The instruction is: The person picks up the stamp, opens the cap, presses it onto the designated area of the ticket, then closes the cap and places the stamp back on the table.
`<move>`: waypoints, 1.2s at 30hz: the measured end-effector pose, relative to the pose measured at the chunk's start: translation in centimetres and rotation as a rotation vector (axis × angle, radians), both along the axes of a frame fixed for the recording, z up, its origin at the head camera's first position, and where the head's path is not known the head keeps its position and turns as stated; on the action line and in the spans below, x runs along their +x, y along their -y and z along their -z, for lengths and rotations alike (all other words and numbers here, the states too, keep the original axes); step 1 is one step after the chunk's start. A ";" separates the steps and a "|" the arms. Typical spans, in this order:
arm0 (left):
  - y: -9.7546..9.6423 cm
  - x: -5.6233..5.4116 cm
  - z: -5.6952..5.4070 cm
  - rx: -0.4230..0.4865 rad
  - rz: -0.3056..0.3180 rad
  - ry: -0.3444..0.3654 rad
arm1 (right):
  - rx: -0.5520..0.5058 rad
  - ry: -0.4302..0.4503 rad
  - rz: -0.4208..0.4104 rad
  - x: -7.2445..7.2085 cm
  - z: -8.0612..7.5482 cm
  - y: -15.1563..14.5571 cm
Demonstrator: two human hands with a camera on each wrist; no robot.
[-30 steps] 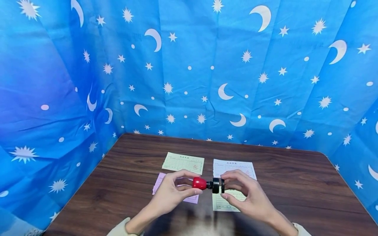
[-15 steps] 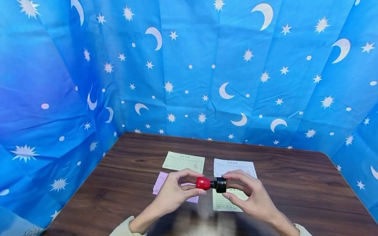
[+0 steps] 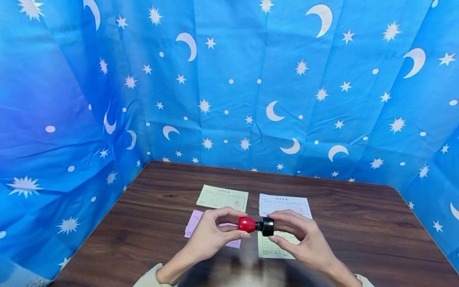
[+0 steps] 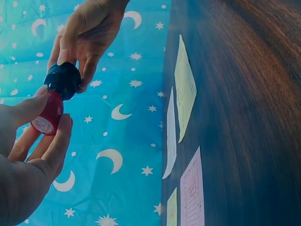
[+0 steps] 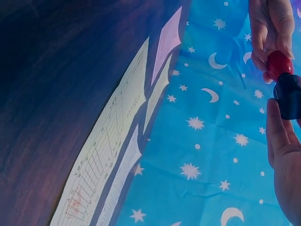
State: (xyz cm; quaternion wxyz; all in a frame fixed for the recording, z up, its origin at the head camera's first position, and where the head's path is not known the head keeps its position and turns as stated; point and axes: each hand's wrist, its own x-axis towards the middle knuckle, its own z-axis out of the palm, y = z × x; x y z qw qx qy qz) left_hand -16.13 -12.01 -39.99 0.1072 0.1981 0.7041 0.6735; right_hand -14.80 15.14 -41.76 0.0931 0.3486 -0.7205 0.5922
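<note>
A hand stamp with a red handle and a black round head is held sideways above the table. My left hand pinches the red handle between thumb and fingers. At the other end, my right hand grips the black head, its thumb below and fingers above. The left wrist view shows the handle's pale round end facing the camera. From the right wrist, the black head sits tight against the fingers. The stamp's printing face is hidden.
Printed slips lie on the dark wooden table: a pale green slip and a white slip at the back, a pink slip and a yellow-green slip nearer. A blue star-and-moon curtain stands behind the table.
A second ago a gap showed between the black head and the black cap in my right hand; the gap has closed. My left hand has moved slightly right with the stamp.
</note>
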 end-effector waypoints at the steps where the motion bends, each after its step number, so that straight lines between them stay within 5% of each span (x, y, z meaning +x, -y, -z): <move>1: 0.0 0.0 0.0 0.002 -0.003 0.002 | 0.000 0.003 0.001 0.0 0.0 0.0; 23: -0.1 0.3 0.2 -0.002 -0.018 0.058 | -0.016 0.048 -0.019 0.1 0.6 0.0; 36: 0.9 -0.2 1.0 -0.006 0.033 -0.099 | 0.052 0.082 -0.049 0.0 0.7 0.2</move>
